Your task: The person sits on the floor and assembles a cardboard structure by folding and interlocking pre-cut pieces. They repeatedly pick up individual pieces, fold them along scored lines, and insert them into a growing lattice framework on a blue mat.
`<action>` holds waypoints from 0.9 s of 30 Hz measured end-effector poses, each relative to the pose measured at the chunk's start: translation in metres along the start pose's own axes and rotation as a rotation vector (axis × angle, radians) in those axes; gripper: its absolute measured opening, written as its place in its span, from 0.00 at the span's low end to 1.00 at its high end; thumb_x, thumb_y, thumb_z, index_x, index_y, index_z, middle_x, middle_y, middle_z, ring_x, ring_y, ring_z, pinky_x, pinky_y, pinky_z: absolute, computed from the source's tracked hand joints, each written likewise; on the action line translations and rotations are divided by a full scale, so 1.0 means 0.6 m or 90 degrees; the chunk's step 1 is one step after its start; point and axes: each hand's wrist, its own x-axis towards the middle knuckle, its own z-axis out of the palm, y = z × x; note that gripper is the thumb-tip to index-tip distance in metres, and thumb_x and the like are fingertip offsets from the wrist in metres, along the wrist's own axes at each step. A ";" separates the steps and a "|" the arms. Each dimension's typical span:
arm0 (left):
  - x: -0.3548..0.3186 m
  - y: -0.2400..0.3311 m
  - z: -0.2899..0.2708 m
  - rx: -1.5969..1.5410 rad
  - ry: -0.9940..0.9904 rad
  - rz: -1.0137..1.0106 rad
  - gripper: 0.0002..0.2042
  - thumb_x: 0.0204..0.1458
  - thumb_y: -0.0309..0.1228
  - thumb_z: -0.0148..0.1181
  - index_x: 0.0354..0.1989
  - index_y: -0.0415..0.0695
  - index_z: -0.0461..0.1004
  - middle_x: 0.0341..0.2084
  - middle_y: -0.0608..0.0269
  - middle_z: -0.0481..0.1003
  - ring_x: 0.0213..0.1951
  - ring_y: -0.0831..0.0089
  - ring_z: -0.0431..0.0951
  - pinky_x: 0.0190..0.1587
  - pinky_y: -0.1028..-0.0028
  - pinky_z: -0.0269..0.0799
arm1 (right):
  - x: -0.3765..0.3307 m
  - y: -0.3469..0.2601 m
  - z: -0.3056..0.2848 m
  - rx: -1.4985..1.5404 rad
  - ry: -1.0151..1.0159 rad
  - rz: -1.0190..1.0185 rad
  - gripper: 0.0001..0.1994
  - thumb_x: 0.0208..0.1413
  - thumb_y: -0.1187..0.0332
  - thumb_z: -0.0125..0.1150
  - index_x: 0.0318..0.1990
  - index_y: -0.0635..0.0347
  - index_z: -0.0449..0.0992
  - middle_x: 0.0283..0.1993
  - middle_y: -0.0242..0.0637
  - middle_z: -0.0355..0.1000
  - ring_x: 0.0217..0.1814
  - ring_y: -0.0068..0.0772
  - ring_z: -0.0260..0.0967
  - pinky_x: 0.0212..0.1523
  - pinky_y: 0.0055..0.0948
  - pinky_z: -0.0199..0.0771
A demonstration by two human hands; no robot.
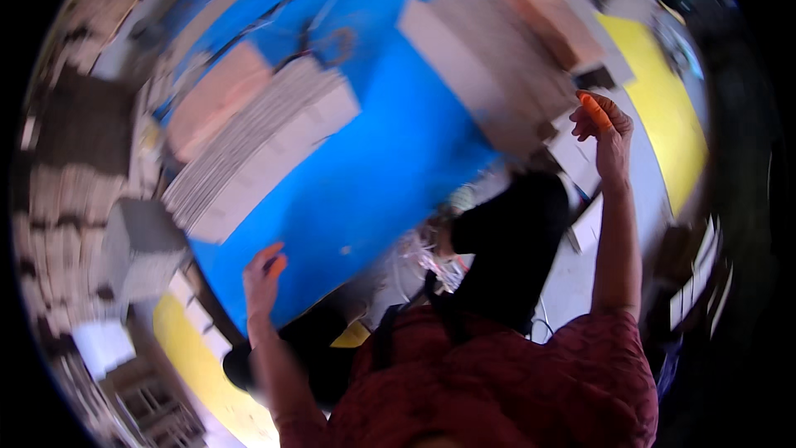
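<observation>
My left hand (264,275) hovers by the near left part of a blue tabletop (356,199), orange coverings on its fingers. Those fingers are blurred but look loosely bent and apart, with nothing visible in them. Out to the right, my right hand (607,122) is raised beside a stack of brown cardboard sheets (497,58). It also wears orange on a finger; its fingers are half curled and apart, and no held thing shows. Whether it touches the stack I cannot tell. A thick stack of flat cardboard pieces (265,149) lies ahead of my left hand.
Orange-brown sheets lie behind both stacks: a left pile (220,99) and a right pile (555,21). A grey box-like object (143,241) stands left of the table. Yellow surfaces show at the right (663,116) and lower left. More cardboard piles (62,224) line the left side.
</observation>
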 end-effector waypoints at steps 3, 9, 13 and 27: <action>0.000 0.002 0.023 -0.031 0.026 -0.041 0.14 0.54 0.23 0.60 0.50 0.41 0.78 0.35 0.60 0.79 0.34 0.74 0.78 0.38 0.75 0.73 | -0.080 0.109 -0.165 0.052 0.299 0.138 0.15 0.59 0.73 0.43 0.46 0.66 0.77 0.29 0.41 0.76 0.23 0.27 0.72 0.25 0.20 0.71; 0.003 -0.011 0.026 0.017 0.059 -0.061 0.14 0.56 0.23 0.58 0.51 0.42 0.77 0.35 0.60 0.78 0.32 0.76 0.75 0.33 0.78 0.70 | -0.299 0.351 -0.284 0.065 0.433 0.476 0.13 0.60 0.64 0.52 0.43 0.64 0.76 0.28 0.41 0.76 0.22 0.30 0.72 0.22 0.24 0.72; 0.008 0.000 0.031 0.064 0.060 -0.104 0.15 0.56 0.24 0.57 0.52 0.42 0.76 0.37 0.60 0.77 0.33 0.76 0.75 0.33 0.77 0.71 | -0.342 0.419 -0.265 0.209 0.474 0.579 0.28 0.61 0.44 0.52 0.51 0.64 0.71 0.32 0.44 0.78 0.27 0.33 0.76 0.26 0.26 0.76; 0.016 0.015 0.064 0.001 0.114 -0.155 0.13 0.55 0.21 0.58 0.49 0.39 0.74 0.37 0.59 0.76 0.31 0.75 0.75 0.33 0.77 0.73 | -0.165 0.318 -0.224 0.180 0.177 0.385 0.18 0.60 0.68 0.46 0.51 0.74 0.69 0.35 0.46 0.73 0.33 0.38 0.78 0.33 0.28 0.81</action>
